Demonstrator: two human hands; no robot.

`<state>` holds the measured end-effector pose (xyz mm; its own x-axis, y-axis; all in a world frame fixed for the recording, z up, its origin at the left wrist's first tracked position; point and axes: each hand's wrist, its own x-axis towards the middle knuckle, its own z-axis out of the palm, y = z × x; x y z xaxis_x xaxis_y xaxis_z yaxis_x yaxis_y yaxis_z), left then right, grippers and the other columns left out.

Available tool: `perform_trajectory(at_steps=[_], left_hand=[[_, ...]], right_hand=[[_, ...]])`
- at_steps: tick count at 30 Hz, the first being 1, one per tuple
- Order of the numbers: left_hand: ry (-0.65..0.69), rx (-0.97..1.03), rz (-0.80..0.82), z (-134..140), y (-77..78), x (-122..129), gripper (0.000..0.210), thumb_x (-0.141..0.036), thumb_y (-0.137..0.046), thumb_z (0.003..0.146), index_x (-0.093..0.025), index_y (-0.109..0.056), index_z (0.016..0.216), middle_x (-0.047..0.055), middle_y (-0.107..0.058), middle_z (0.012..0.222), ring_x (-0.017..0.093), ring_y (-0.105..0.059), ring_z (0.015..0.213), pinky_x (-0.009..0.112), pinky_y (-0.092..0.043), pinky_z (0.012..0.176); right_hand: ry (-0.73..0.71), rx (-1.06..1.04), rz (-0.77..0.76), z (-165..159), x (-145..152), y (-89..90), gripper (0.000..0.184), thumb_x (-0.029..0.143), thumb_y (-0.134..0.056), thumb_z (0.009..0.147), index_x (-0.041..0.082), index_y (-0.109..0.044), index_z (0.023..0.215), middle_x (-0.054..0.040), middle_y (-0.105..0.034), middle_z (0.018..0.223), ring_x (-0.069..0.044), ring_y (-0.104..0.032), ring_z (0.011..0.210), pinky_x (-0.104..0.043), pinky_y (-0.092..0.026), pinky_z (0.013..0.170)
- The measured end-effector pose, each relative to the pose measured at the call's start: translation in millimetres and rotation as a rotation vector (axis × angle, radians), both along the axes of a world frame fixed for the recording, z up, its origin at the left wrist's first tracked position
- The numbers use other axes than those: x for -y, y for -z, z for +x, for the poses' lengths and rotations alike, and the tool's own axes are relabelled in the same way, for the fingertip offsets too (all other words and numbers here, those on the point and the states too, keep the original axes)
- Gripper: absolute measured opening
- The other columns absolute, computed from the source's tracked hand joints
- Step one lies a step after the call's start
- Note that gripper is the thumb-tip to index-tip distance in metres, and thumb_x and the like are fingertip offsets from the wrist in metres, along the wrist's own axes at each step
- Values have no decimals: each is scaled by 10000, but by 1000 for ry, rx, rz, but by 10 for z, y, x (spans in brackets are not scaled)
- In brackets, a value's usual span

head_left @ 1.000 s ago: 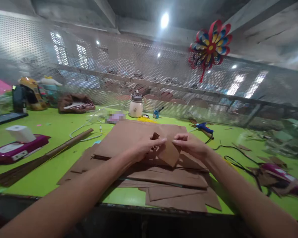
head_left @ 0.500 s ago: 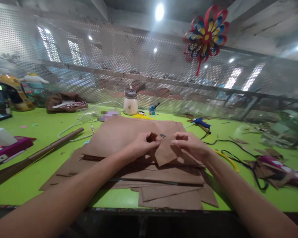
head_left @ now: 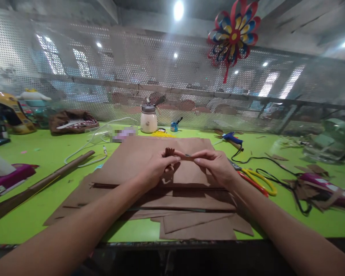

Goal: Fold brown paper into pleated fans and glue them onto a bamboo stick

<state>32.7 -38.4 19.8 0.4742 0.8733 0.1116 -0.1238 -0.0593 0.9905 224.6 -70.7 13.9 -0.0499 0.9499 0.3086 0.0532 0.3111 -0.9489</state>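
Note:
My left hand (head_left: 154,165) is closed, pinching brown paper whose end stands up as a small fan of narrow pleats (head_left: 170,151). My right hand (head_left: 217,165) is closed too, its thumb and fingertips gripping the other end of the paper's narrow folded edge (head_left: 186,157). A small dark glint shows at that edge between the hands; what it is I cannot make out. Both hands are just above a stack of brown kraft paper (head_left: 132,161). The palms hide part of the held paper.
Scissors with red and yellow handles (head_left: 266,184) lie right of the stack, near a blue glue gun (head_left: 232,138) and its black cord. A rolled paper tube (head_left: 71,165) and white cable lie left. A jar-like bottle (head_left: 148,119) stands behind. Paper scraps surround a purple power strip (head_left: 316,184).
My right hand has come onto the paper's edge, and the flap that hung pointed between my hands now lies straight. The view has shifted slightly, showing more of the scissors.

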Motion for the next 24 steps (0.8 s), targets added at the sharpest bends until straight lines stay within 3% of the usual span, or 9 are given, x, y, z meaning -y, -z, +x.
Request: perform_trajectory(at_steps=[4, 9, 13, 17, 21, 24], left_hand=[[62, 0, -2, 9, 25, 8, 308, -411, -555, 746, -137, -532, 606, -32, -382, 507, 59, -312, 447, 226, -181, 425], [218, -56, -43, 9, 18, 29, 324, -359, -572, 739, -156, -432, 528, -47, -320, 457, 55, -248, 422, 244, -136, 436], [290, -46, -61, -20, -17, 14, 261, -271, -570, 718, -146, -453, 522, -38, -332, 470, 62, -259, 448, 241, -150, 446], [259, -66, -60, -27, 11, -11, 170, -244, -599, 688, -125, -528, 590, -42, -338, 490, 60, -258, 463, 230, -142, 441], [188, -54, -7, -7, 68, -17, 135, -240, -606, 697, -118, -559, 663, -53, -346, 469, 52, -274, 443, 217, -156, 431], [112, -78, -1, 16, 69, 9, 154, -271, -602, 714, -127, -554, 695, -59, -371, 451, 46, -292, 405, 208, -171, 413]], right_hand=[[35, 140, 79, -33, 30, -13, 170, 285, -670, 651, 176, -704, 776, 13, -579, 549, -95, -471, 489, -241, -364, 481], [30, 227, 155, -56, 43, 14, 142, 274, -661, 657, 184, -713, 755, -32, -671, 723, -153, -579, 672, -281, -449, 620], [2, 237, 145, -61, 50, 44, 139, 268, -651, 679, 173, -707, 765, -3, -612, 590, -99, -492, 501, -244, -399, 485], [-34, 232, 162, -70, 45, 53, 142, 269, -655, 683, 162, -704, 763, -1, -600, 572, -84, -462, 472, -234, -385, 456], [-88, 208, 178, -42, 30, 21, 119, 231, -641, 687, 169, -692, 775, -31, -659, 722, -133, -579, 658, -269, -459, 629], [-132, 190, 114, -2, 13, -2, 199, 213, -639, 679, 171, -666, 872, -37, -662, 833, -153, -591, 785, -283, -454, 718]])
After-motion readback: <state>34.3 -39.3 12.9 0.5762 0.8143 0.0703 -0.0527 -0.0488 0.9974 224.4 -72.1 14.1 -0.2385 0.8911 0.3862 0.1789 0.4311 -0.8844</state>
